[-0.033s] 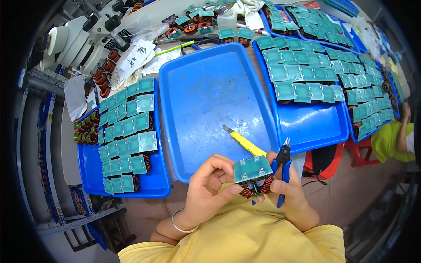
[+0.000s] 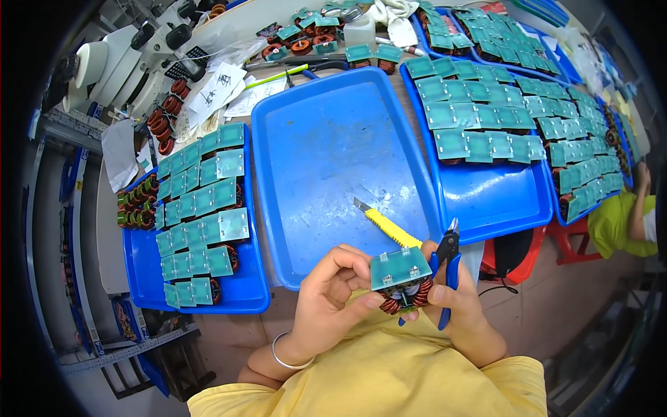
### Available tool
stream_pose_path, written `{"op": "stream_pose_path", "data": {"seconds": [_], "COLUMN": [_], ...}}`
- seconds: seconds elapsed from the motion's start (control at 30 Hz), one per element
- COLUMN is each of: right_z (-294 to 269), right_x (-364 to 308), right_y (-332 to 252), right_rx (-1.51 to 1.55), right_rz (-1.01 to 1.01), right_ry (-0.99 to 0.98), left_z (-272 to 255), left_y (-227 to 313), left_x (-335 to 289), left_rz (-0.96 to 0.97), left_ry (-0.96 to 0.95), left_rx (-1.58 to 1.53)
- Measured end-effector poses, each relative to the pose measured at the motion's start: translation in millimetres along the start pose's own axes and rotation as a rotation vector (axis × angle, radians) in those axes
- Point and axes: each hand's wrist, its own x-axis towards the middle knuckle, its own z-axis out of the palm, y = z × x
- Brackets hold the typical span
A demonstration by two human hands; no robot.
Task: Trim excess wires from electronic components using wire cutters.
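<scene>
My left hand (image 2: 330,302) pinches a toroidal coil (image 2: 420,295) of reddish-brown wire between thumb and fingers, in front of my yellow shirt. A flat green circuit board (image 2: 397,268) caps the coil, with small shiny solder spots on it. My right hand (image 2: 467,309) supports the coil's right side with its fingertips. Wire cutters (image 2: 453,272) with blue handles also sit in that hand, their dark jaws pointing up and away from the coil. Just beyond the board, a yellow utility knife (image 2: 389,226) lies in the blue tray (image 2: 323,160), its blade toward the far left.
Left, a blue tray (image 2: 243,300) holds rows of board-topped coils. More of these fill trays (image 2: 486,198) on the right. Papers (image 2: 217,94), a microscope (image 2: 114,66) and loose coils (image 2: 301,47) stand farther back. Red stools (image 2: 577,243) and another person's sleeve (image 2: 615,222) appear at right.
</scene>
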Motion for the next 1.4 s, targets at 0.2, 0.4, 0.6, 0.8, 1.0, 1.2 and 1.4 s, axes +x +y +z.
{"op": "stream_pose_path", "data": {"seconds": [0.2,0.4,0.6,0.8,1.0,1.2,1.4], "right_z": [-1,-9,-4,-9,-6,-7,-3], "right_x": [-1,-2,-5,-5,-1,-1,2], "right_y": [2,4,4,8,5,4,1], "right_rx": [0.073,0.079,0.108,0.165,0.209,0.050,-0.109], "right_rz": [0.028,0.035,0.153,0.212,0.207,0.138,0.019], "right_ry": [0.003,0.008,0.067,0.106,0.081,0.096,0.113], "left_z": [-9,-7,-14,-13,-14,-16,-20], "left_y": [-4,0,8,8,7,10,1], "left_x": [1,8,22,20,22,26,26], "left_rz": [0.068,0.095,0.285,0.251,0.266,0.238,0.197], "left_ry": [-0.101,-0.025,-0.518,-0.471,-0.489,-0.531,-0.464], "left_rx": [0.021,0.139,0.731,0.692,0.719,0.688,0.615]}}
